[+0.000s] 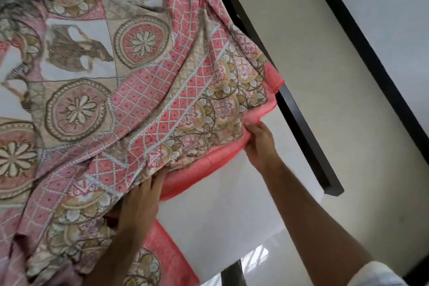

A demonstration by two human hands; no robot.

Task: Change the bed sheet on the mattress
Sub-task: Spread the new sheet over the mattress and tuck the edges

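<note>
At the mattress [232, 216] corner, patterned sheet [139, 90] lay bunched, corner bare; right hand [260, 144] pinched its pink hem; left hand [141, 202] clutched folds; uneven pulling could drag it off.

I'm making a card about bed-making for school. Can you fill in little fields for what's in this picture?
sheet: patterned pink bed sheet, rumpled, partly spread
mattress: white mattress, near corner bare
left hand: left hand gripping bunched sheet
right hand: right hand pinching the pink border
bed frame: dark bed frame along the mattress side
floor: pale floor
</note>
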